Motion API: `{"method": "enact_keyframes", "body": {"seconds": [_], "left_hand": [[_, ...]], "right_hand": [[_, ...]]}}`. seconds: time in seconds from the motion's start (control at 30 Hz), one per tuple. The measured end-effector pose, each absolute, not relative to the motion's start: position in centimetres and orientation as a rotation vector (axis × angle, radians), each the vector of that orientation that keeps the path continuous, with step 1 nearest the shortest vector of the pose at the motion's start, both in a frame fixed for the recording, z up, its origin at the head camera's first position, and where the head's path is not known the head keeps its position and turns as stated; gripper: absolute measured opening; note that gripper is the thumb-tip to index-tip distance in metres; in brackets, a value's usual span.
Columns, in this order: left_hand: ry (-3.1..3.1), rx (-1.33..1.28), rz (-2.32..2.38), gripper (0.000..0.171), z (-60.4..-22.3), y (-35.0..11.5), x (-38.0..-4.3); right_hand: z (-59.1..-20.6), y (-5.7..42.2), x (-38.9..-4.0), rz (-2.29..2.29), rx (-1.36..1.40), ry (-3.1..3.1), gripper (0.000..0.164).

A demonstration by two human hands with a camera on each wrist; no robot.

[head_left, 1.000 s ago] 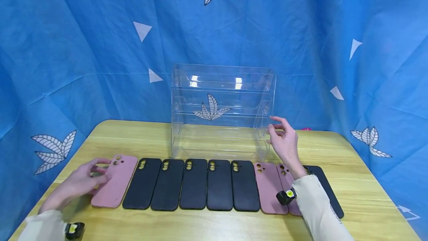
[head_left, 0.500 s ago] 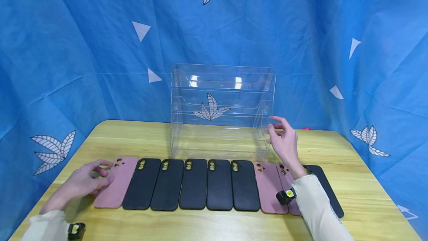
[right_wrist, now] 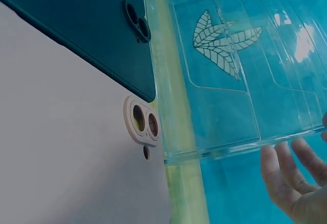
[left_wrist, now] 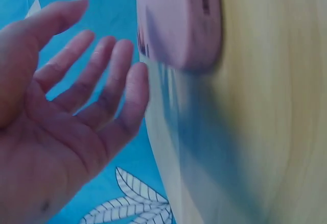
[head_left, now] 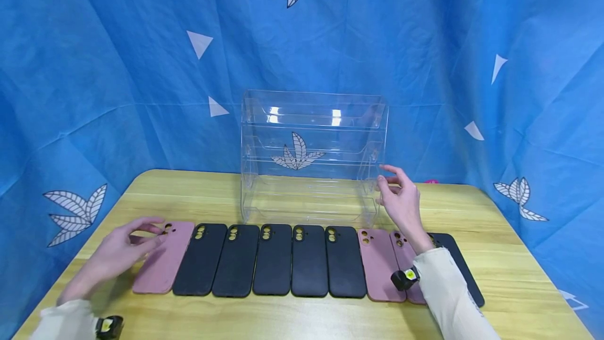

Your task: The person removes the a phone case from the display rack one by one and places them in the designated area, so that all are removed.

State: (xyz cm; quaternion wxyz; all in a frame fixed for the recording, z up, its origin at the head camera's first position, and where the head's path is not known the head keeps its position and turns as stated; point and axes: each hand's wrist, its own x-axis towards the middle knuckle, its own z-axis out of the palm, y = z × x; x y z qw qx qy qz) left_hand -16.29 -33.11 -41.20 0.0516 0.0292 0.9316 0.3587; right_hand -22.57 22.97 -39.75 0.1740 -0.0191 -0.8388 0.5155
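Observation:
At the left end of a row of phone cases, my left hand (head_left: 120, 245) hovers over a pink phone case (head_left: 165, 264). The left wrist view shows its fingers (left_wrist: 115, 81) relaxed and spread, apart from the case. My right hand (head_left: 401, 198) is at the right side of a clear acrylic display rack (head_left: 313, 216), with loosely bent fingers. In the right wrist view its fingertips (right_wrist: 282, 150) are right at the rack's edge. Beneath the right forearm lie a pink case (head_left: 379, 266), another pink one partly hidden by the wrist, and a black one (head_left: 460, 266).
Several black phone cases (head_left: 272, 261) lie side by side in the middle of the row, camera holes toward the rack. The tiered rack stands behind them on the wooden table (head_left: 302, 319). A blue patterned curtain (head_left: 118, 67) hangs behind the table.
The leftmost pink case has shifted slightly right toward its black neighbour. My left hand has then lifted off it. The right hand has stayed at the rack's side.

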Motion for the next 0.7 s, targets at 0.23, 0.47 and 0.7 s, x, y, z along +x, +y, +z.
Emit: {"method": "enact_keyframes", "body": {"seconds": [0.23,0.47,0.7], "left_hand": [[3.017,0.219,1.08,0.045,-40.6,-30.2,-16.1],[3.184,0.258,0.913,0.054,-40.5,-26.6,-15.7],[3.387,0.331,0.538,0.071,-40.8,-23.7,-15.1]], "right_hand": [[-39.7,23.0,-22.0,1.309,0.022,-2.475,0.043],[-39.9,23.6,-21.1,1.004,0.167,-2.552,0.047],[-39.8,23.9,-19.3,0.693,0.212,-2.692,0.064]]}}
